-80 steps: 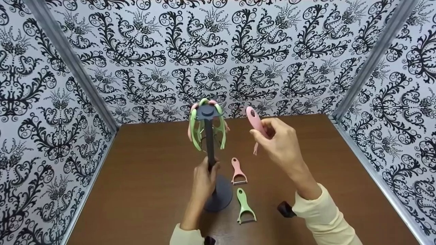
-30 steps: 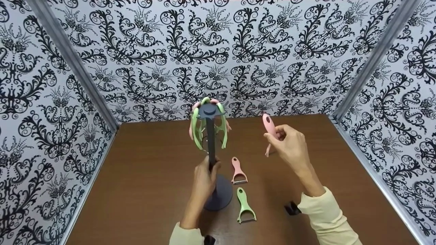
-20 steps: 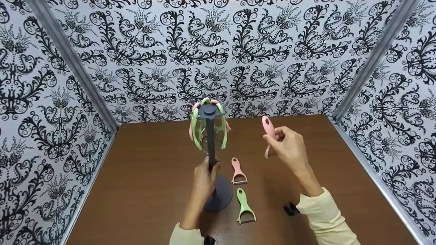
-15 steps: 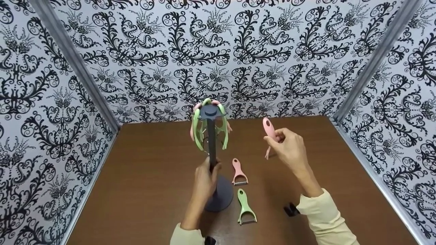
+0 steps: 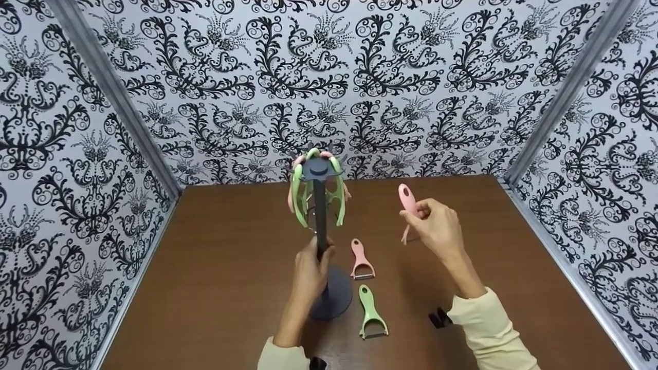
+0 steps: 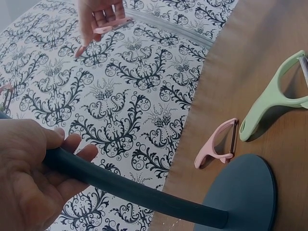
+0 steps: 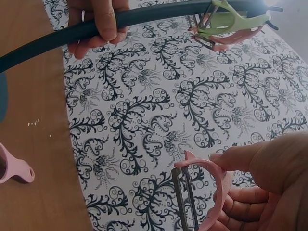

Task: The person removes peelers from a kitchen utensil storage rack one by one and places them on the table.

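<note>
My left hand (image 5: 309, 270) grips the dark post of a stand (image 5: 320, 210), whose round base (image 5: 333, 293) rests on the table. Green and pink peelers (image 5: 296, 198) hang around its top. My right hand (image 5: 439, 228) holds a pink peeler (image 5: 407, 199) above the table, right of the stand, its handle end up; the right wrist view shows its blade (image 7: 185, 197). Right of the base lie another pink peeler (image 5: 359, 257) and, nearer me, a green peeler (image 5: 370, 311). In the left wrist view my left hand (image 6: 36, 178) has its fingers curled around the post (image 6: 130, 190).
The brown table (image 5: 221, 267) is enclosed by patterned walls (image 5: 303, 77) at the back and both sides. Grey metal strips (image 5: 570, 92) run along the wall corners and table edges. Small black objects (image 5: 439, 317) show beside both sleeves.
My right hand has moved right and lower with its pink peeler, away from the stand. My left hand still grips the post, and the two peelers on the table lie as before.
</note>
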`<action>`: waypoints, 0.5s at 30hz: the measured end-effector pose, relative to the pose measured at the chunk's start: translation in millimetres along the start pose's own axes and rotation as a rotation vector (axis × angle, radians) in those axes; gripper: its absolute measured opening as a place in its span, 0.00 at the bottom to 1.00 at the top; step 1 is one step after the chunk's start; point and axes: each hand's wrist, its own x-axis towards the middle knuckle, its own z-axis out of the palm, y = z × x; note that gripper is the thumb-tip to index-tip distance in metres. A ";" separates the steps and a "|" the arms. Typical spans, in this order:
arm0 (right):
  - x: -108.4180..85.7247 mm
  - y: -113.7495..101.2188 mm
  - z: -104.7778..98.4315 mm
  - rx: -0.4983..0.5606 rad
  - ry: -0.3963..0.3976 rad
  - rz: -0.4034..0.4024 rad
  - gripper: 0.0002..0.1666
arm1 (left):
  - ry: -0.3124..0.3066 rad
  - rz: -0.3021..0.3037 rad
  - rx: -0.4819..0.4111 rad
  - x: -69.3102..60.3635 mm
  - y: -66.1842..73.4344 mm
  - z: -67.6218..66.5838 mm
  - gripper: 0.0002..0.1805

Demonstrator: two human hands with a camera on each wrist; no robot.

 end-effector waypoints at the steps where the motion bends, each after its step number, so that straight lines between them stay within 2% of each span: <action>1: 0.2 0.8 0.5 -0.001 -0.002 0.003 0.18 | 0.000 -0.001 -0.002 0.2 0.3 -0.2 0.03; 11: -1.0 10.9 8.5 -0.011 -0.025 0.035 0.19 | 0.019 0.008 0.000 0.5 0.4 0.2 0.03; 15: -1.8 14.4 11.0 -0.020 -0.035 0.043 0.19 | 0.009 0.003 -0.007 0.7 0.8 0.8 0.03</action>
